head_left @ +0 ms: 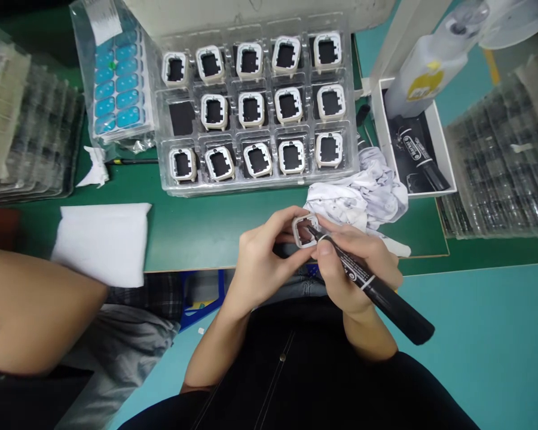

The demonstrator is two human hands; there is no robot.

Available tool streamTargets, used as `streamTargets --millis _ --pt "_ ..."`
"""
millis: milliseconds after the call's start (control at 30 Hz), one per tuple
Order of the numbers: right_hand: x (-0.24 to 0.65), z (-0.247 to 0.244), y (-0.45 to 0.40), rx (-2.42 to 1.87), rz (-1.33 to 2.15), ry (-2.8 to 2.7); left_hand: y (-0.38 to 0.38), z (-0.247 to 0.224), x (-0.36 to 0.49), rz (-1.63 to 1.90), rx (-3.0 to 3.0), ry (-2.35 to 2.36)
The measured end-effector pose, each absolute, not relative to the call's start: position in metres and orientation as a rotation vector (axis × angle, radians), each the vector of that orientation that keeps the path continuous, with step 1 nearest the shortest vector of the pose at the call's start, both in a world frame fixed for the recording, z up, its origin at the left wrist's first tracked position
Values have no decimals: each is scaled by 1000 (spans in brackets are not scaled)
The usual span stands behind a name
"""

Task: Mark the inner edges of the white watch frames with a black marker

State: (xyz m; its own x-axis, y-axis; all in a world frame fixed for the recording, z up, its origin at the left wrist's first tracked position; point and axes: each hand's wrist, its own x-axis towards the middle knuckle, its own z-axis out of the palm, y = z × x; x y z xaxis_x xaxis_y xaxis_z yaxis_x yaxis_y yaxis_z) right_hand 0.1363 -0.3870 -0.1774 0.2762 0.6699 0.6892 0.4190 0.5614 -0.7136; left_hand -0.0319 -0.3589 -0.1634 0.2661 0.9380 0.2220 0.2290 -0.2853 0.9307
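Observation:
Between the thumb and fingers of my left hand [266,257] is a small white watch-case frame [296,237], square with rounded corners. My right hand [358,263] grips a black marker pen [381,297] whose tip points into the frame's opening, at its inner edge. Whether the tip touches the frame I cannot tell. Beyond my hands, a clear plastic tray [233,186] holds several similar white frames in rows, over dark squares. One pocket [182,118] in its middle row, at the left, shows only its dark bottom.
A crumpled white cloth [363,188] lies right of the tray. Behind it stands a white box [452,179] with a bottle [425,77] and another marker [424,158]. Stacked trays [506,149] flank the right, more [31,125] the left. Another person's arm [40,304] reaches in near a folded white cloth [103,239].

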Motion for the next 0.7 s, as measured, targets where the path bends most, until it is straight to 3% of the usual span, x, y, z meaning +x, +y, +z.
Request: streamTargets --millis 700 --pt "135 -174 -386 -944 255 -1260 -347 -160 -41 1007 1660 1024"
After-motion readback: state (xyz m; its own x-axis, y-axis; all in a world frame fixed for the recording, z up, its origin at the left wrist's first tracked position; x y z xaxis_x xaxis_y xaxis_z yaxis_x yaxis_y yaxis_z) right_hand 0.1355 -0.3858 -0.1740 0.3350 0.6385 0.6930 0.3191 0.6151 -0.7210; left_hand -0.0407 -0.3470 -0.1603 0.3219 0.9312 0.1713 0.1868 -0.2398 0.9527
